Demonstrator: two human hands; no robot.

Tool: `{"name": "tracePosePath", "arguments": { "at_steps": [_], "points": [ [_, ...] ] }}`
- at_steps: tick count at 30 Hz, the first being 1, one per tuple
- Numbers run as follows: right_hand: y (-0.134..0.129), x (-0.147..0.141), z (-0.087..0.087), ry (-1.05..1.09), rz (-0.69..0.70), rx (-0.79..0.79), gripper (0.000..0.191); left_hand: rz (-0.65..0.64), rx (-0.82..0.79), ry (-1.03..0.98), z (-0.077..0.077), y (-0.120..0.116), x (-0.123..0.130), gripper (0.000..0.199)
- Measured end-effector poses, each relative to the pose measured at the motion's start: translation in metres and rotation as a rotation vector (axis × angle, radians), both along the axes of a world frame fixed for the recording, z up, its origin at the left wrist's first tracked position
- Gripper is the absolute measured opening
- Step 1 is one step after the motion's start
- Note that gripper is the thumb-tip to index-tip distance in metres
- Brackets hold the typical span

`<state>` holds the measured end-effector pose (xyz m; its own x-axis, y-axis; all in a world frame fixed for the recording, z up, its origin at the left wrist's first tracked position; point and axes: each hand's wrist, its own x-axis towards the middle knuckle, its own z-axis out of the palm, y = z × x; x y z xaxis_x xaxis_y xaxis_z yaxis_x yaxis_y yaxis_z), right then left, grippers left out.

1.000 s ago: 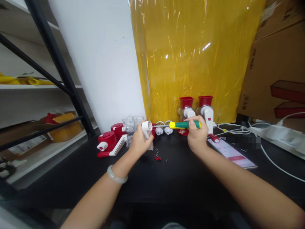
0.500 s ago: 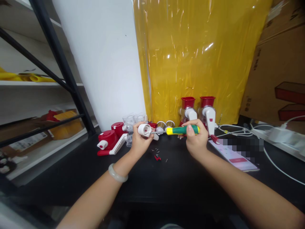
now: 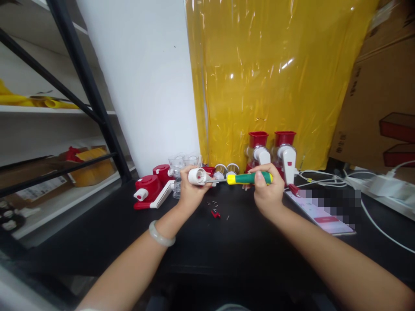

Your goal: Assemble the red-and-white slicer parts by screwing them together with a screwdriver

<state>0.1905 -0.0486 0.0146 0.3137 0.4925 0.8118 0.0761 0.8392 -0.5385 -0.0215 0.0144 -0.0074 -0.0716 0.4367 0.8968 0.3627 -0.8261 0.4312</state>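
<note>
Black flat tabletop lies below; above it, the left hand grasps a white, round-mouthed plastic part — probably light, stiff, somewhat slippery, best held around its outer wall — and the right hand clasps a long, green-and-yellow-handled metal screwdriver pointed toward it.

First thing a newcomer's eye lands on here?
Probably the tall yellow sheet hanging behind the black table. Next, the green-and-yellow screwdriver in the right hand, mid-picture, its shaft pointing toward the white part in the left hand. Then two red hoppers, side by side in front of the sheet.
</note>
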Motion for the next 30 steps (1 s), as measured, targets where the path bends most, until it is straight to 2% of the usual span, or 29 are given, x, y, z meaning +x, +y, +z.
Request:
{"name": "tracePosePath", "arguments": {
  "at_steps": [11,19,23,30],
  "points": [
    [0.0,-0.001,0.0,-0.006,-0.003,-0.006,0.018,-0.054,-0.003,0.014,0.003,-0.005,0.002,0.061],
    [0.004,0.0,-0.003,-0.006,0.005,-0.039,0.021,0.075,0.028,0.115,-0.002,0.003,-0.006,0.061],
    [0.015,0.003,-0.005,0.047,0.057,-0.104,0.024,0.162,0.087,0.205,0.002,0.004,-0.007,0.064],
    [0.045,0.01,-0.014,0.153,0.201,-0.279,0.025,0.17,0.021,0.424,0.008,0.001,-0.009,0.062]
  ]
}}
